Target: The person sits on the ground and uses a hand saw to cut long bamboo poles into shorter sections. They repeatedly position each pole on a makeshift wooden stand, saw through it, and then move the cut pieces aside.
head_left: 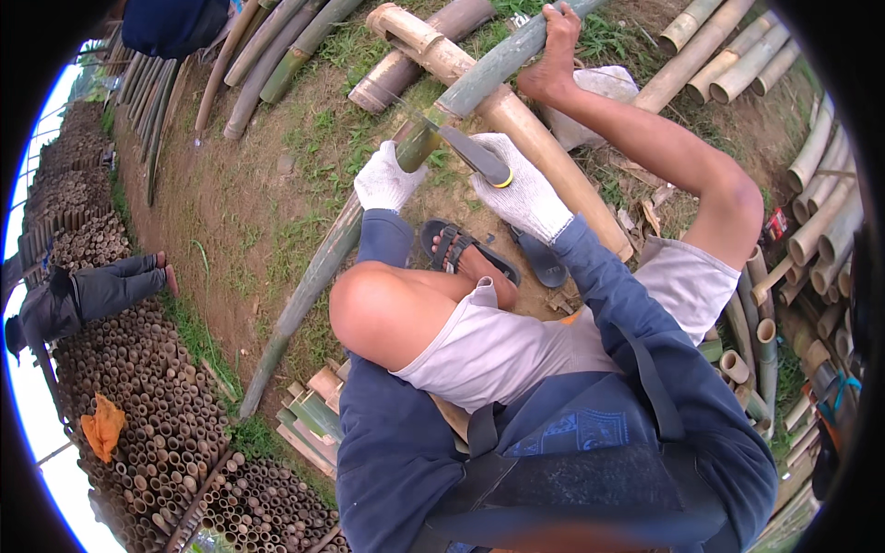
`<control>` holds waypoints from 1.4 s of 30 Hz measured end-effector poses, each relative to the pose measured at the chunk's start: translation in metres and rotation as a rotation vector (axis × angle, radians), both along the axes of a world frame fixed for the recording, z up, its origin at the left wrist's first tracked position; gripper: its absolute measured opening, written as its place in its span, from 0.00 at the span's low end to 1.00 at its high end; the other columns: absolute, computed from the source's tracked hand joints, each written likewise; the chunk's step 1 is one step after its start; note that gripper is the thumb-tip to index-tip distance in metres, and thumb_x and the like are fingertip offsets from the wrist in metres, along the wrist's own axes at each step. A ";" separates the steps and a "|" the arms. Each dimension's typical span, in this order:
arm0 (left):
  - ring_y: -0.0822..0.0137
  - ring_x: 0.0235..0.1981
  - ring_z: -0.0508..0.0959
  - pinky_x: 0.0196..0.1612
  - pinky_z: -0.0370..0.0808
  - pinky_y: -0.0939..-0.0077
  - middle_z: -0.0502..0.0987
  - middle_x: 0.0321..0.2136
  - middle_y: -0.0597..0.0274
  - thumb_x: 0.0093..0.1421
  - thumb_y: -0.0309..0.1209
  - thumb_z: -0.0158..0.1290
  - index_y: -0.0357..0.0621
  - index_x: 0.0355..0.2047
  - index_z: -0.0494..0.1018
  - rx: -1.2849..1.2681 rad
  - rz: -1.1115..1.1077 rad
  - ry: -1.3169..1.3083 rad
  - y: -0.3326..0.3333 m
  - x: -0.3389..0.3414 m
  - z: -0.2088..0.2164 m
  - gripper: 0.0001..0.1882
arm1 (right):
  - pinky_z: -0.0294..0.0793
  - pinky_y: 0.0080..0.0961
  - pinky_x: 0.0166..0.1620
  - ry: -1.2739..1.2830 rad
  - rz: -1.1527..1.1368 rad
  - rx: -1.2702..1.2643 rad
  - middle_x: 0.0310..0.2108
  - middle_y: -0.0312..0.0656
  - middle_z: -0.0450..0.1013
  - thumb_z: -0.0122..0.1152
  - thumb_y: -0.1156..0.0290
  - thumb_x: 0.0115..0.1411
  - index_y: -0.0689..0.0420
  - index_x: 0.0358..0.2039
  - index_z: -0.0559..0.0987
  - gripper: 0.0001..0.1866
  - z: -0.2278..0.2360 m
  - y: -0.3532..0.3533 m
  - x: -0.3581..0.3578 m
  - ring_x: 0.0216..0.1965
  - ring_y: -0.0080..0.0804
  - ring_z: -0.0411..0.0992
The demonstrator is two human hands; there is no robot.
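Note:
A long green bamboo pole (pixel 498 64) slants from the top right down to the lower left. My left hand (pixel 391 179), in a white knit glove, is wrapped around it. My right hand (pixel 522 187), gloved the same way, grips a handsaw (pixel 475 155) by its handle, which the fingers mostly hide; a yellow ring shows there. The saw's blade lies across the pole just beyond my left hand; how deep it sits I cannot tell. My bare foot (pixel 553 60) presses on the pole's far part. Beneath, a thick tan bamboo log (pixel 530 138) props the pole.
Cut bamboo poles (pixel 728 60) lie at the top right, with more (pixel 286 55) at the top left. Bundled bamboo (pixel 157 405) is stacked at left, near another person (pixel 92 300). A sandal (pixel 536 256) lies beside my sandalled foot. A pale sack (pixel 590 97) rests behind the log.

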State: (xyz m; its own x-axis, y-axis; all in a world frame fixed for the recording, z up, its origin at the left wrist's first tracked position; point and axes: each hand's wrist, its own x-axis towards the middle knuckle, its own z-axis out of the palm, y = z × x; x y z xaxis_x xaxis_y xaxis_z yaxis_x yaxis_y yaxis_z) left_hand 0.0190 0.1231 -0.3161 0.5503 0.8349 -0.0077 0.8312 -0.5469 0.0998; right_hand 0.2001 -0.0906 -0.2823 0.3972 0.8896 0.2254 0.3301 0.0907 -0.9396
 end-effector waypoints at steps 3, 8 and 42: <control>0.46 0.43 0.90 0.48 0.86 0.50 0.89 0.42 0.49 0.54 0.55 0.74 0.51 0.54 0.80 0.000 -0.024 -0.023 0.003 -0.004 -0.001 0.34 | 0.81 0.41 0.59 -0.031 -0.049 -0.133 0.56 0.53 0.78 0.69 0.75 0.66 0.56 0.64 0.76 0.26 0.011 -0.056 -0.009 0.56 0.54 0.81; 0.44 0.43 0.90 0.50 0.86 0.50 0.90 0.41 0.46 0.58 0.55 0.69 0.51 0.54 0.82 -0.050 -0.028 -0.059 0.019 0.002 -0.009 0.30 | 0.78 0.36 0.65 -0.073 -0.024 -0.297 0.58 0.53 0.79 0.68 0.83 0.63 0.62 0.67 0.76 0.30 0.072 -0.226 -0.012 0.60 0.48 0.81; 0.43 0.43 0.91 0.49 0.87 0.48 0.90 0.40 0.43 0.55 0.60 0.70 0.51 0.53 0.80 -0.099 -0.056 0.039 0.030 0.000 -0.002 0.34 | 0.80 0.40 0.64 -0.039 -0.019 -0.210 0.59 0.54 0.79 0.69 0.81 0.63 0.60 0.67 0.75 0.31 0.022 -0.127 -0.009 0.61 0.55 0.81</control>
